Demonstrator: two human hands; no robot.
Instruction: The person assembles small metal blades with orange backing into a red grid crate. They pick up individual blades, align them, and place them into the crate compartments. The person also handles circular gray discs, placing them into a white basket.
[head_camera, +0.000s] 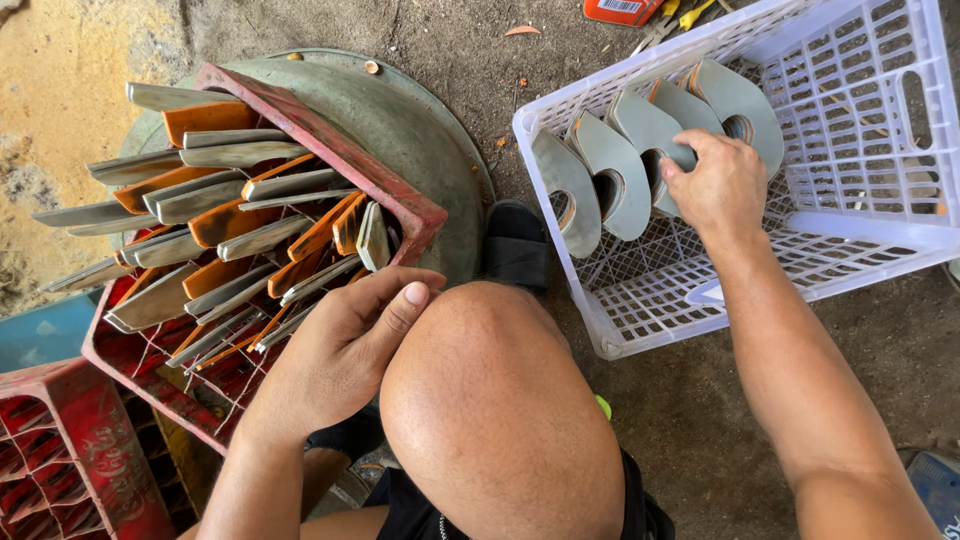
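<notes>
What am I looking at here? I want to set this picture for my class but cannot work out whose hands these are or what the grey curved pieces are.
The one picture comes from a camera worn on a person's head, looking down, so both bare hands and the knee belong to that person. The right hand is inside a white plastic basket on the ground, touching one of several grey curved pieces standing upright in a row. The left hand rests at a red crate, tilted and packed with many similar grey and orange pieces. Whether either hand actually grips a piece cannot be told. Behind the crate lies a round greenish metal pan. What the pieces are is unclear.
</notes>
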